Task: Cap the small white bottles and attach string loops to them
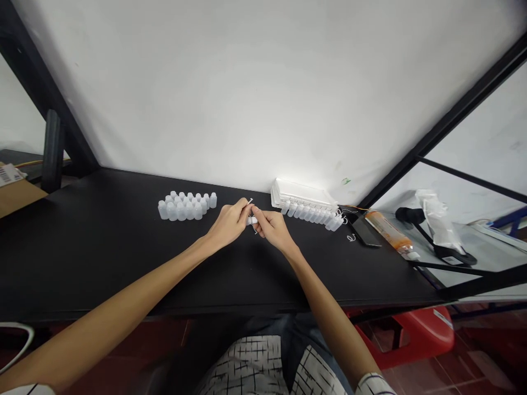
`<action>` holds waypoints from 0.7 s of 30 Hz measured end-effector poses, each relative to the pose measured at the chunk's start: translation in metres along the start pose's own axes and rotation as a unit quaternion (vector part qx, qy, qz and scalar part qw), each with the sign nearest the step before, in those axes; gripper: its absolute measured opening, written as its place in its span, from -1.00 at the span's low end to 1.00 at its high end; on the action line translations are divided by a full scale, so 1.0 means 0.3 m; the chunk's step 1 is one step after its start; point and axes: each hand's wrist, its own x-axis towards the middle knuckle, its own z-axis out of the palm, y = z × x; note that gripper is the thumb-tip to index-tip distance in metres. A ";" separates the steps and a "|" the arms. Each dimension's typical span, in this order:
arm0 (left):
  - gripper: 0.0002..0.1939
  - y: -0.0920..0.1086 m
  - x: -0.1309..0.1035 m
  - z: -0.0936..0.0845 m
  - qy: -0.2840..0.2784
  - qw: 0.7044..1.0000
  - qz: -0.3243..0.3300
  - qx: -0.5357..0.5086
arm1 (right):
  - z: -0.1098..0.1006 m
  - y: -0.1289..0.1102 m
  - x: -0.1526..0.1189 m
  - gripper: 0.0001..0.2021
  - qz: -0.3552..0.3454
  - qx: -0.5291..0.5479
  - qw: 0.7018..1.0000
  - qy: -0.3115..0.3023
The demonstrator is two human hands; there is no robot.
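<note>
Over the middle of the black table, both my hands meet around a small white plastic bottle (252, 220). My left hand (231, 224) is closed on the bottle. Pressed against it from the other side, my right hand (272, 226) pinches at a thin white tie that loops about the bottle; one end (250, 201) pokes up between the hands. My fingers hide most of the bottle. To the left stand several small capped bottles (181, 210) in upright rows. On the right, several bottles with thin ties (313, 214) lie tilted side by side.
A stack of flat white packs (302, 192) lies against the wall. Right of it are a loose curl of tie (351, 237), a dark phone-like slab (366, 233) and an orange-wrapped roll (389, 230). Black metal posts (53, 148) frame the table, and a red stool (420, 334) stands below.
</note>
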 end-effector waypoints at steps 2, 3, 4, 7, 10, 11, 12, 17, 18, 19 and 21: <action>-0.72 0.002 0.003 -0.002 -0.001 1.000 -0.006 0.001 | 0.002 -0.005 -0.001 -0.55 -0.004 0.044 0.999 0.010; -0.72 0.004 0.004 -0.004 -0.001 1.000 -0.012 0.000 | 0.001 -0.010 -0.001 -0.59 -0.001 0.075 0.997 0.009; -0.72 0.005 0.006 -0.008 0.000 1.000 -0.017 -0.002 | -0.001 -0.015 -0.001 -0.61 0.003 0.108 0.994 0.005; -0.71 0.008 0.010 -0.017 0.010 0.999 -0.032 -0.008 | -0.014 -0.030 -0.002 -0.60 0.015 0.184 0.982 -0.032; -0.71 0.008 0.010 -0.018 0.016 0.999 -0.030 -0.010 | -0.023 -0.031 -0.001 -0.56 0.028 0.205 0.977 -0.059; -0.72 0.008 0.010 -0.016 0.014 0.999 -0.028 -0.011 | -0.023 -0.026 -0.001 -0.57 0.032 0.193 0.979 -0.060; -0.72 0.008 0.009 -0.014 0.011 1.000 -0.025 -0.010 | -0.021 -0.020 0.000 -0.58 0.034 0.172 0.983 -0.059; -0.71 0.005 0.009 -0.010 0.005 1.000 -0.026 0.005 | -0.023 0.002 0.003 -0.49 0.014 0.058 0.998 -0.036; -0.71 0.004 0.010 -0.011 0.006 1.000 -0.027 0.003 | -0.030 -0.001 0.002 -0.53 0.008 0.067 0.997 -0.034; -0.71 0.003 0.010 -0.013 0.007 1.000 -0.027 0.000 | -0.039 -0.007 0.001 -0.59 0.004 0.085 0.996 -0.034; -0.71 0.001 0.011 -0.015 0.011 1.000 -0.027 -0.005 | -0.055 -0.018 -0.002 -0.61 0.001 0.126 0.991 -0.042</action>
